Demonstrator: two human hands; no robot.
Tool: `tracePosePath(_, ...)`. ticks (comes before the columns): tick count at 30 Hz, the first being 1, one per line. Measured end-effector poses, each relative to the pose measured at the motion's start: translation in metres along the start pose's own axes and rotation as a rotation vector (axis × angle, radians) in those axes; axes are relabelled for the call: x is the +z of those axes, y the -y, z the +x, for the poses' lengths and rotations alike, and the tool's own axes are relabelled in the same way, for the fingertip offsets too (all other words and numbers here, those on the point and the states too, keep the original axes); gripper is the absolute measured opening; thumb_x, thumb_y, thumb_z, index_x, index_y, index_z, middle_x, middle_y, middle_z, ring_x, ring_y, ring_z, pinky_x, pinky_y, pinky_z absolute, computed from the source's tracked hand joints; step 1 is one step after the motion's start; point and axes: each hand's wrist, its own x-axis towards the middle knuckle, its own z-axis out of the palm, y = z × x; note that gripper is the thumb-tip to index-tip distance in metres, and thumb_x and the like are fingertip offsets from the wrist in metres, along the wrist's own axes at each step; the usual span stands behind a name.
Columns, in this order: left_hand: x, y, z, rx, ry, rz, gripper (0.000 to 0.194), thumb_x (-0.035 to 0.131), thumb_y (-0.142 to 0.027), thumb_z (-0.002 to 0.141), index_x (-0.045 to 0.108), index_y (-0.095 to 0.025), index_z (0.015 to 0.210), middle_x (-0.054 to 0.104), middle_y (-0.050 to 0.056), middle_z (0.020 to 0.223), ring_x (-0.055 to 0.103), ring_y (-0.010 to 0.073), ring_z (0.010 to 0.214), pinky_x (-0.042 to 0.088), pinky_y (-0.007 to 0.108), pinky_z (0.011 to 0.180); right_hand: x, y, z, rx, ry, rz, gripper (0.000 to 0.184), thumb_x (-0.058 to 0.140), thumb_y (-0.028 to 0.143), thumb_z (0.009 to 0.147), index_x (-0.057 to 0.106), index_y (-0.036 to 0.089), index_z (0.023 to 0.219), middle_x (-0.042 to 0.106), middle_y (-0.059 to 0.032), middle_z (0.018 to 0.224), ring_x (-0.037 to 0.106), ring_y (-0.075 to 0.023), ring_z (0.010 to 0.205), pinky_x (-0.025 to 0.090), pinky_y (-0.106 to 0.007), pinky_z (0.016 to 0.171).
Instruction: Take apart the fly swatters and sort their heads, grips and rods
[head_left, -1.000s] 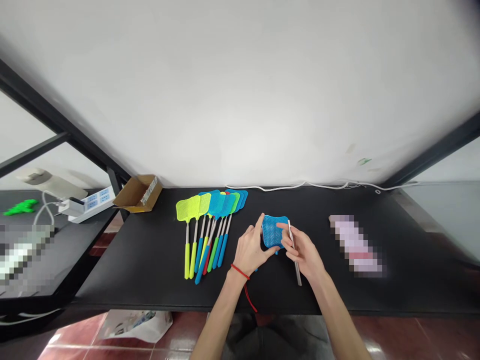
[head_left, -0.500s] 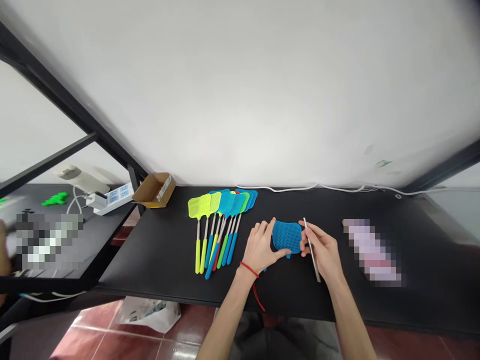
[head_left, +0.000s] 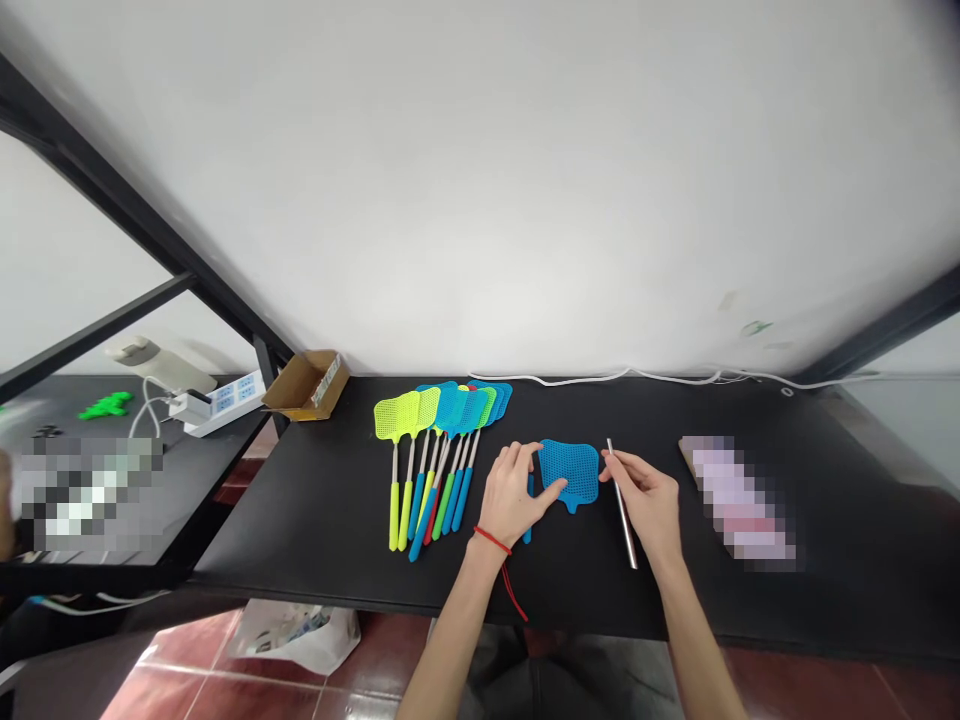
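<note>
Grip of the right hand [head_left: 649, 505]: narrow, with thumb and fingers closed on the upper part of a silver rod [head_left: 622, 510], which slants with its lower end toward the near edge of the table [head_left: 300, 520]. Grip of the left hand [head_left: 511, 498]: wide, thumb and index finger parted at the left side of a blue mesh head [head_left: 570, 470]; the thumb tip meets the lower left of the mesh, and the index fingertip lies at its upper left corner. The blue mesh head is on the table between the two hands, its short stem directed toward the person. A blue handle [head_left: 529, 525] shows in part beside the left hand, which hides the rest of it. A red cord [head_left: 493, 541] encircles the left wrist.

Left of the hands, fly swatters [head_left: 431, 470] in yellow-green, blue, green and red lie in an overlapping row, heads toward the wall [head_left: 480, 200] and handles toward the person. Farther left, near the wall, stands an open cardboard box [head_left: 304, 388]. A white cable [head_left: 555, 380] runs along the foot of the wall. At right, well apart from the swatters, lies a pinkish item [head_left: 739, 500], pixelated beyond recognition.
</note>
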Motion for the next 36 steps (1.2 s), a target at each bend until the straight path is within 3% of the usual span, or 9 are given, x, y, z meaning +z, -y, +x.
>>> tracePosePath(5,-0.003,0.003,-0.004,-0.036,-0.068,-0.102,0.019,0.051,-0.035,0.099,0.061,-0.020,0.106,0.048,0.000,0.076,0.053,0.0171,0.074,0.044,0.028,0.070,0.002,0.003,0.000,-0.060,0.051,-0.022,0.029,0.066,0.044,0.091,0.077,0.017,0.096,0.065,-0.0036,0.072,0.062,-0.0207,0.074,0.050,-0.033,0.075)
tracePosePath(10,-0.007,0.005,-0.005,-0.033,0.004,-0.083,0.019,0.046,-0.033,0.100,0.058,-0.021,0.093,0.042,-0.002,0.069,0.048,0.0139,0.064,0.037,0.026,0.062,0.003,0.007,-0.001,-0.069,0.093,-0.035,0.033,0.062,0.047,0.094,0.075,0.017,0.097,0.057,-0.0012,0.068,0.054,-0.0171,0.067,0.045,-0.029,0.063)
tracePosePath(17,-0.012,0.006,-0.021,-0.075,0.108,0.125,0.022,0.056,-0.031,0.093,0.044,-0.022,0.077,0.041,-0.004,0.064,0.046,0.0137,0.061,0.030,0.026,0.055,0.003,0.004,0.001,-0.014,0.102,-0.033,0.040,0.062,0.052,0.092,0.075,0.015,0.100,0.058,-0.0030,0.069,0.053,-0.0172,0.065,0.041,-0.026,0.053)
tracePosePath(25,-0.009,0.009,-0.015,-0.053,0.090,0.150,0.019,0.053,-0.028,0.095,0.045,-0.022,0.079,0.046,-0.002,0.066,0.049,0.0153,0.064,0.032,0.026,0.057,0.004,0.004,-0.002,0.010,0.147,0.027,0.040,0.065,0.051,0.091,0.076,0.015,0.105,0.057,-0.0020,0.069,0.049,-0.0150,0.063,0.037,-0.025,0.050)
tracePosePath(28,-0.011,0.007,-0.008,-0.078,0.033,0.045,0.019,0.055,-0.032,0.096,0.051,-0.021,0.081,0.045,-0.002,0.068,0.046,0.0141,0.063,0.032,0.026,0.057,0.006,0.008,-0.003,0.032,0.212,0.093,0.041,0.066,0.050,0.091,0.076,0.014,0.107,0.055,-0.0011,0.067,0.044,-0.0128,0.058,0.035,-0.025,0.049)
tracePosePath(31,-0.013,0.001,0.001,-0.093,-0.014,-0.217,0.019,0.053,-0.035,0.099,0.062,-0.019,0.093,0.050,-0.001,0.072,0.045,0.0121,0.062,0.035,0.025,0.059,0.009,0.013,-0.004,0.070,0.323,0.170,0.041,0.065,0.050,0.092,0.076,0.013,0.106,0.055,-0.0005,0.066,0.038,-0.0104,0.052,0.030,-0.026,0.047)
tracePosePath(36,-0.011,-0.005,0.015,-0.140,0.079,-0.679,0.031,0.059,-0.040,0.097,0.069,-0.021,0.119,0.060,0.003,0.093,0.037,0.0065,0.055,0.032,0.023,0.052,0.017,0.021,-0.005,0.097,0.514,0.198,0.042,0.063,0.051,0.094,0.077,0.012,0.093,0.063,-0.0040,0.065,0.039,-0.0095,0.049,0.030,-0.026,0.048)
